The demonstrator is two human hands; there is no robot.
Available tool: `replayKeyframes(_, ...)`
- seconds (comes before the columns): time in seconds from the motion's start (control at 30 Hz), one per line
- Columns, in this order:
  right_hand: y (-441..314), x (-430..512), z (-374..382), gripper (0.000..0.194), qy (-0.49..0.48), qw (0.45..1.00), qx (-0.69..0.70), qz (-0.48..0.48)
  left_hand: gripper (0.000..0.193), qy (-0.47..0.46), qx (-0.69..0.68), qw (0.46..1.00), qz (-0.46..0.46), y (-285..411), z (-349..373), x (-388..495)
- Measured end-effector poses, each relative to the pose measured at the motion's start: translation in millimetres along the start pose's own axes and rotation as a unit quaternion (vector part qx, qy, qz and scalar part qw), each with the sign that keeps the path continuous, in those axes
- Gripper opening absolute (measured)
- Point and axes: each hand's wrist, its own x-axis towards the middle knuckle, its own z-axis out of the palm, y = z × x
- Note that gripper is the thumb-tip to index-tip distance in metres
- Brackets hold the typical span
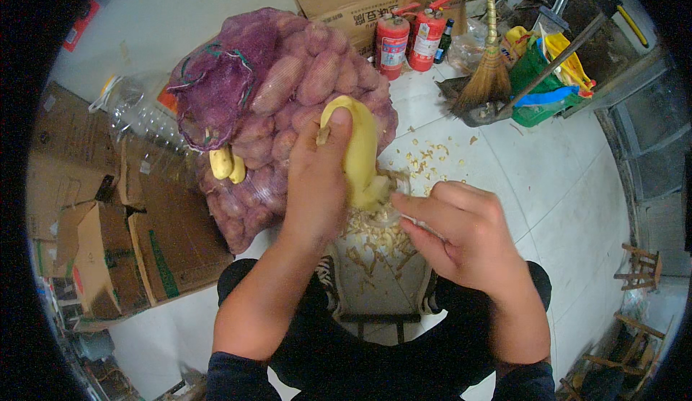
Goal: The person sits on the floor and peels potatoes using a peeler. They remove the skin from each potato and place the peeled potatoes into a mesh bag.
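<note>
My left hand [321,174] grips a large peeled yellow potato [359,147], its thumb lying along the top. A small brownish piece sticks out beside that thumb. My right hand [459,228] is closed on the thin handle of a small tool [424,224], at the potato's lower end; its head is blurred and I cannot tell its exact kind. Beneath the hands, peelings [378,239] lie scattered about a partly hidden clear plastic item. Behind my left hand stands a purple mesh sack of potatoes [303,71]. Two peeled potatoes [221,164] rest against its left side.
Cardboard boxes [178,239] and a large clear plastic bottle [146,112] are at left. Two red fire extinguishers [392,47], a straw broom [484,79], a dustpan [476,114] and a green bag [532,71] stand at the back. Wooden stools [638,268] are at the far right.
</note>
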Motion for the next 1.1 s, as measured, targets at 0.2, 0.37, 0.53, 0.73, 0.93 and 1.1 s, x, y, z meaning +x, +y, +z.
replayKeyframes(0.2,14.6,-8.3,2.7,0.024,0.039,0.997,0.073,0.004,0.047,-0.012,-0.078,0.997,0.006,17.3,3.2,6.7)
replayKeyframes(0.37,9.1,-4.8,3.0,0.027,0.088,0.99,0.105,0.016,0.05,-0.045,-0.057,0.997,-0.029,4.7,-12.6,10.3)
replayKeyframes(0.53,8.5,-3.6,10.0,0.027,0.078,0.994,0.054,-0.054,0.048,-0.05,-0.11,0.989,-0.085,5.7,-4.6,6.3)
replayKeyframes(0.73,33.4,-8.6,-2.1,0.016,0.003,1.0,-0.01,-0.013,0.063,-0.093,-0.158,0.98,-0.076,28.4,-10.2,7.8)
replayKeyframes(0.93,12.6,-13.8,2.3,0.016,0.117,0.948,0.246,0.167,0.055,-0.138,-0.23,0.961,-0.067,10.7,-14.7,17.0)
replayKeyframes(1.1,4.5,-6.1,21.2,0.018,0.158,0.955,0.224,0.117,0.044,-0.046,-0.18,0.982,-0.035,-1.2,-8.6,2.9)
